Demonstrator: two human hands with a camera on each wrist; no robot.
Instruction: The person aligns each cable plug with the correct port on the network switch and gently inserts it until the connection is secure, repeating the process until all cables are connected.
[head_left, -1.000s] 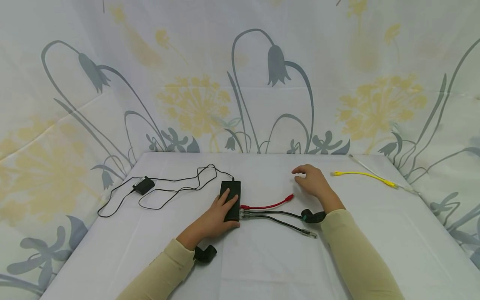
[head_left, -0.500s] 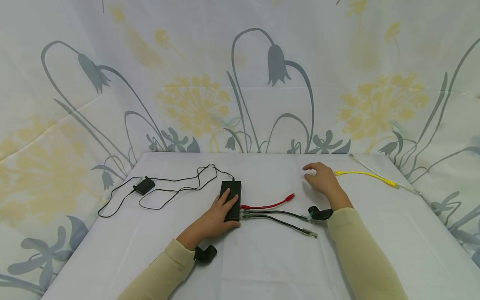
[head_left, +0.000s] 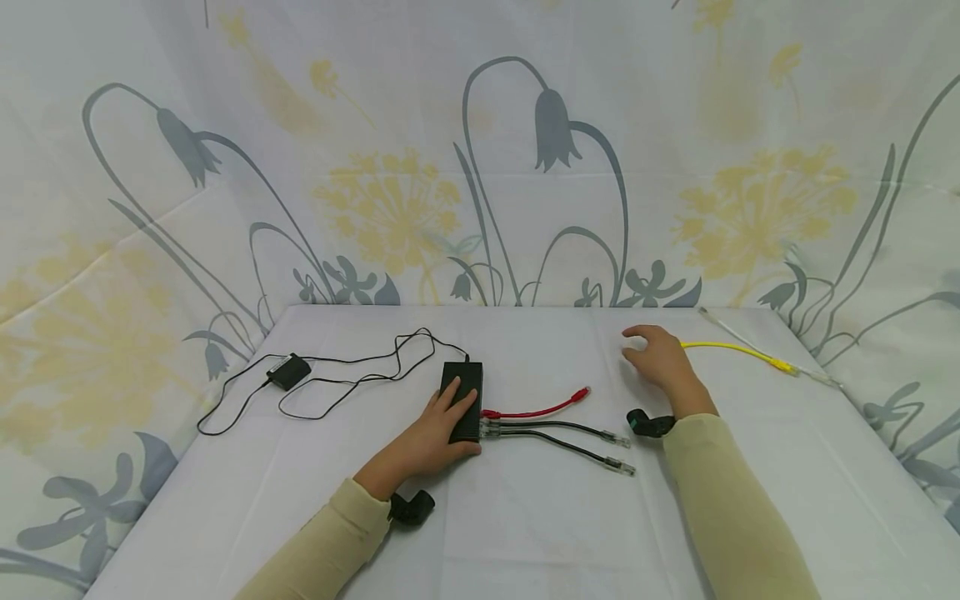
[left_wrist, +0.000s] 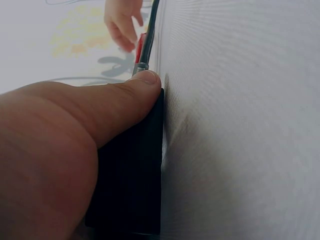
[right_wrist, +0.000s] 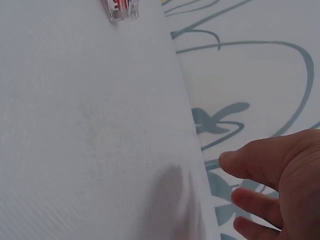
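Note:
My left hand (head_left: 435, 437) rests on a small black network box (head_left: 471, 375), fingers spread across its top. In the left wrist view the thumb (left_wrist: 120, 102) lies along the side of the box (left_wrist: 132, 175). A red network cable (head_left: 532, 412) and two black network cables (head_left: 555, 425) run from its right side, their loose ends ending in clear plugs. Farther right, my right hand (head_left: 663, 362) hovers with its fingers loosely bent and nothing between them. It overlaps the left end of a yellow network cable (head_left: 731, 348). In the right wrist view the hand (right_wrist: 280, 185) is likewise bare.
A black power adapter (head_left: 288, 372) lies at the left, its thin looping cord (head_left: 360, 379) reaching the far end of the box. A white cable (head_left: 735, 333) crosses the yellow one at the right. Behind the white table (head_left: 540, 533) hangs a flowered cloth (head_left: 420, 108).
My right hand has moved to the right, away from the red cable's end and over the left end of the yellow cable. The left hand has stayed on the box.

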